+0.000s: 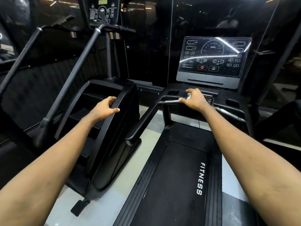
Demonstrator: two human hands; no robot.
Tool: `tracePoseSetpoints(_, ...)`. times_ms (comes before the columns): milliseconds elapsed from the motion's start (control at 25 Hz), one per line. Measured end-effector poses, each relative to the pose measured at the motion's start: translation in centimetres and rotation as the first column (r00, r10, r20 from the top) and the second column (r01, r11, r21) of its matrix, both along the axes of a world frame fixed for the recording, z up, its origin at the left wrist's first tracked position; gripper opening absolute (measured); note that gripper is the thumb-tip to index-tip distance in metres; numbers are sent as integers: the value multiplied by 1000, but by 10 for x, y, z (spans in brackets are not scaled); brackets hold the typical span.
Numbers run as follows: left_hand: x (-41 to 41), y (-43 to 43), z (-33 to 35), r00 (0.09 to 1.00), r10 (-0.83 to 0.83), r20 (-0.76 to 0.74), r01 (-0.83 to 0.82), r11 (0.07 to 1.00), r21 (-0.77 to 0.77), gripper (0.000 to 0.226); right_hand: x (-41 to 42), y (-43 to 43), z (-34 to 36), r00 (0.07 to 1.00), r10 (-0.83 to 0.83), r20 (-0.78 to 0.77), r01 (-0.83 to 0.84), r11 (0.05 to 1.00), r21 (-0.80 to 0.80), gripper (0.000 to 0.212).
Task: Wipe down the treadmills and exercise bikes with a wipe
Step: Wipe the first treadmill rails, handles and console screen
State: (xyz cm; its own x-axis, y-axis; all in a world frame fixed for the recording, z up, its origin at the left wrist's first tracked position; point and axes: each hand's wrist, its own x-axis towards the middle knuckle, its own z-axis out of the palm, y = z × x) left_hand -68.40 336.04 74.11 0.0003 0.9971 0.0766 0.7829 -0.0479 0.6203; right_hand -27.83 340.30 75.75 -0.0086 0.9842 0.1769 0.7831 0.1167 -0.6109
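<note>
Right hand (193, 99): fingers curled down over the front handlebar (170, 101) of the treadmill (175, 185), thumb on the bar's silver section. A small pale scrap shows pinched between thumb and fingers, which reads as the wipe (188, 96); most of it is hidden under the hand.

Left hand (104, 109): out to the side on the neighbouring stair machine (114, 144). Fingers hooked over the top rim of its glossy black side cover, thumb laid along the outer face. Nothing else in this hand.

Both forearms bare, stretched forward from the bottom corners of the view.

Treadmill: black belt runs up the middle-right, white "FITNESS" lettering along its right edge. Its console (213, 59) stands just beyond the right hand, a dark panel with outlined buttons and a dial graphic, and light streaks reflected across it. Dark tray pockets on either side below the panel.

Stair machine: two long black handrails (78, 66) slope up to a second console (101, 10) at top left.

Pale grey floor (123, 173) shows between the two machines. Surroundings dark and glossy, detail hard to make out.
</note>
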Motion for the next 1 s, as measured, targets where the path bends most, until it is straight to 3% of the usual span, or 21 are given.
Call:
tracePoseSetpoints(400, -45, 129, -64, 996, 57, 69, -49, 993, -107, 72, -73, 154, -53, 998, 60, 31, -57, 993, -101, 71)
tracePoseSetpoints(600, -55, 166, -118, 991, 86, 100, -62, 972, -225, 70, -103, 213, -99, 995, 91, 36, -80, 971, -223, 40)
tracePoseSetpoints(800, -52, 185, -190, 984, 147, 98, -104, 931, -351, 69, -139, 268, -164, 966, 249, 62, -214, 916, -339, 49)
tracePoseSetpoints(1000, -30, 192, -250, 967, 235, 100, -163, 869, -467, 61, -179, 310, -235, 881, 459, 112, -395, 846, -359, 25)
